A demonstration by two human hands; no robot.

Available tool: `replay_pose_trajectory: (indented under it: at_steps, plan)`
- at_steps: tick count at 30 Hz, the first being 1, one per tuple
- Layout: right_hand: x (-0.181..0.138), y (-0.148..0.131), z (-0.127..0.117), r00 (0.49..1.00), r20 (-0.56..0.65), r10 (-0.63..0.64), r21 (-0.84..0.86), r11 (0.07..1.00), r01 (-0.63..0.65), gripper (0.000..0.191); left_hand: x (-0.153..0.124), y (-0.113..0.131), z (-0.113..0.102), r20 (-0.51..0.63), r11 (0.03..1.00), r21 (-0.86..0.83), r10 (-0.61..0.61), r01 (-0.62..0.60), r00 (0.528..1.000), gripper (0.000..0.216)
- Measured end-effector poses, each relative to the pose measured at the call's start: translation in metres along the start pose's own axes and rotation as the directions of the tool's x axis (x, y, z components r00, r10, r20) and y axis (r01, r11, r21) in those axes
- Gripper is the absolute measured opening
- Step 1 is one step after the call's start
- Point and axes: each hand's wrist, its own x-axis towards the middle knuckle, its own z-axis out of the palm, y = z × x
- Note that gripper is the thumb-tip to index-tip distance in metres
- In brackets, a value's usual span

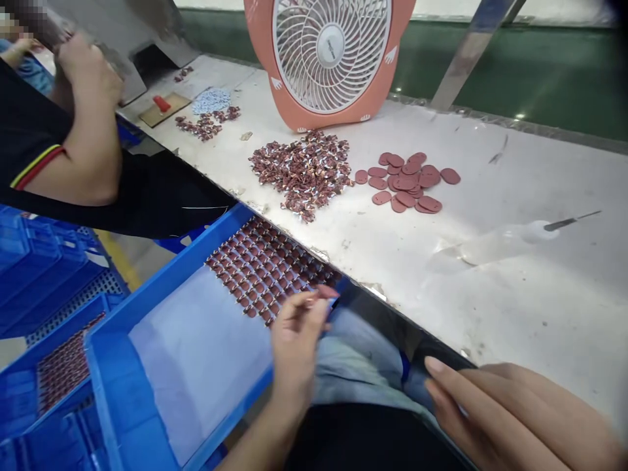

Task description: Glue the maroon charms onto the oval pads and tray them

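Observation:
My left hand [297,337] is closed, pinching a reddish-brown oval disc [327,292] between thumb and fingers above the near edge of a blue tray [142,297]. Rows of small brown pieces with pale ends [260,271] lie in that tray on a white sheet [196,360]. At the lower right, my right hand [515,405] hovers by the table edge, fingers stretched out and nothing clear in them. On the white table [515,275] rest a heap of small brown-and-white pieces [304,170] and a loose pile of reddish-brown oval discs [407,181].
An orange fan [289,108] stands behind the heap. A pointed tool [564,224] lies on the right. Across to the left, a co-worker's arm [93,131] is raised near smaller piles [203,125]. Stacked blue crates [44,261] fill the lower left.

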Motion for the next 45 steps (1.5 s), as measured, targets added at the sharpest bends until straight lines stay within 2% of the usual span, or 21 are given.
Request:
replay_pose_trajectory:
  at_steps: [3,5,7,10,16,20,24,33,40,43,45]
  plan:
    - [-0.018,0.005,0.0,0.996,0.019,0.092,0.046,0.995,-0.093,0.036,0.032,-0.032,-0.065,-0.225,0.98,0.197,0.065,-0.02,0.972,0.036]
    - [-0.026,0.01,0.001,0.991,0.029,0.133,0.057,0.989,-0.135,0.044,0.05,-0.055,-0.108,-0.305,0.939,0.344,0.096,0.016,0.947,0.039]
    - [-0.03,0.015,0.002,0.99,0.034,0.139,0.056,0.989,-0.14,0.047,0.06,-0.077,-0.14,-0.313,0.872,0.484,0.1,0.068,0.944,0.037]
    - [-0.032,0.019,0.005,0.992,0.031,0.126,0.048,0.991,-0.127,0.045,0.068,-0.103,-0.163,-0.231,0.766,0.633,0.056,0.106,0.971,0.029]
    - [-0.043,0.023,0.008,0.988,0.038,0.151,0.039,0.988,-0.152,0.05,0.076,-0.125,-0.164,-0.042,0.581,0.813,-0.017,0.044,0.999,0.028]
    - [-0.049,0.025,0.007,0.988,0.055,0.144,0.008,0.989,-0.145,0.056,0.083,-0.13,-0.163,0.003,0.489,0.872,-0.028,0.011,1.0,0.029]
    - [-0.05,0.024,0.006,0.992,0.038,0.117,0.004,0.993,-0.118,0.05,0.089,-0.132,-0.163,0.017,0.43,0.903,-0.021,-0.007,1.0,0.03]
    - [-0.053,0.023,0.005,0.988,0.033,0.151,-0.003,0.989,-0.151,0.047,0.098,-0.132,-0.164,0.045,0.4,0.916,-0.005,-0.039,0.999,0.03]
    - [-0.059,0.026,0.002,0.991,0.018,0.133,-0.016,0.991,-0.132,0.043,0.098,-0.129,-0.166,0.016,0.413,0.911,0.016,-0.021,1.0,0.031]
    - [-0.051,0.039,-0.007,0.992,0.011,0.127,-0.063,0.99,-0.126,0.037,0.093,-0.114,-0.162,0.011,0.433,0.9,0.091,-0.049,0.996,0.036]
    - [-0.037,0.054,-0.02,0.983,-0.032,0.183,-0.145,0.972,-0.186,0.028,0.089,-0.098,-0.153,-0.002,0.451,0.889,0.19,-0.085,0.982,0.044]
